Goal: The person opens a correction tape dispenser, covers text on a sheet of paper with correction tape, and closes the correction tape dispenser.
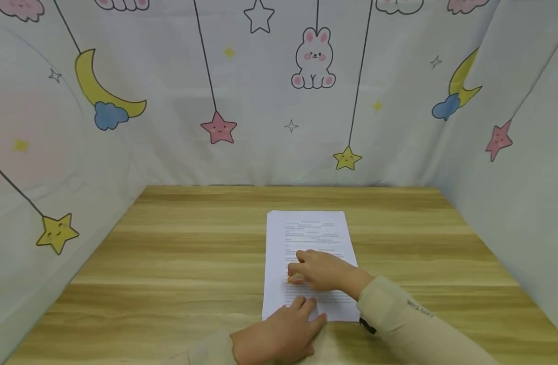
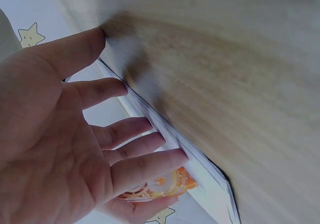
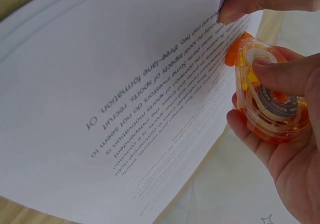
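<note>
My right hand (image 1: 326, 271) grips a clear and orange correction tape (image 3: 275, 97), thumb on one side and fingers on the other. Its orange tip (image 3: 233, 52) meets a line of print on the white sheet (image 1: 279, 228). Near the bottom edge of the paper, my left hand (image 1: 288, 329) rests with fingers spread, fingertips touching the sheet. In the left wrist view, that palm (image 2: 60, 139) shows with nothing held, and the paper looks like a stack of several sheets. Blank white bands break the printed lines higher on the page.
A wood-grain table (image 1: 169, 253) carries the paper. Behind it and at both sides hangs a white curtain (image 1: 270, 91) printed with stars, moons and a bunny. Partly hidden under the right sleeve (image 1: 393, 309) lies a small black object (image 1: 367, 326), its kind unclear.
</note>
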